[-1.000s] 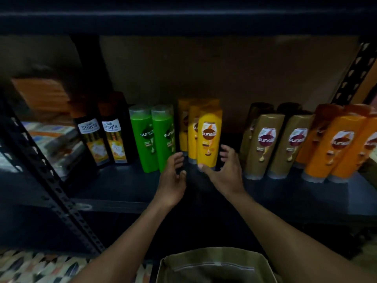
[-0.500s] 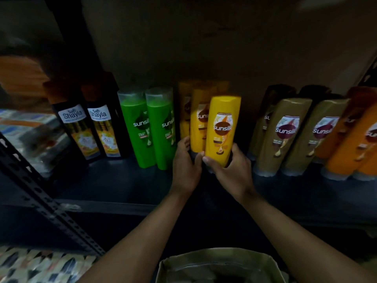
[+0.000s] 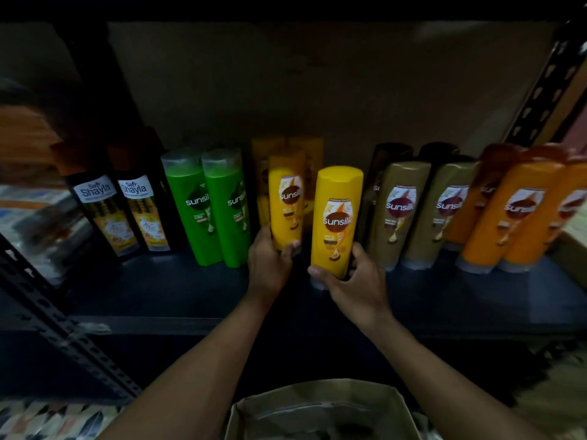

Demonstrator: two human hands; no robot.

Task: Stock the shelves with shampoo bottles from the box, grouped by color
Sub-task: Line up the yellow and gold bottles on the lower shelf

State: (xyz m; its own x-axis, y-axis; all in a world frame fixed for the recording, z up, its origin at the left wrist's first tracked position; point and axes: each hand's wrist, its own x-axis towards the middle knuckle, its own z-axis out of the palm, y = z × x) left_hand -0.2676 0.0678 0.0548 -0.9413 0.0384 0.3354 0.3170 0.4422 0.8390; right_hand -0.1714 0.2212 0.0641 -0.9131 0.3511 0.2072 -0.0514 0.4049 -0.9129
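Arms fwd; L grip [image 3: 268, 269] clasps bottle [image 3: 285, 214], R grip [image 3: 357, 285] clasps 2nd bottle [image 3: 337, 214].

Dim shelving bay — dark metal, little light.
A dark shelf [image 3: 158, 290] ran across the view under an upper board [image 3: 286, 7]; a brown back panel [image 3: 317, 84] closed it off behind. The left upright [image 3: 47, 315] and the right upright [image 3: 546, 90] — both slotted along their length — slanted at the edges. Below left, the floor [image 3: 47, 417] showed patterned tiles of many colours.

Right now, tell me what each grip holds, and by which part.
Left grip holds the left yellow bottle by its lower end; right grip holds the right yellow bottle likewise.
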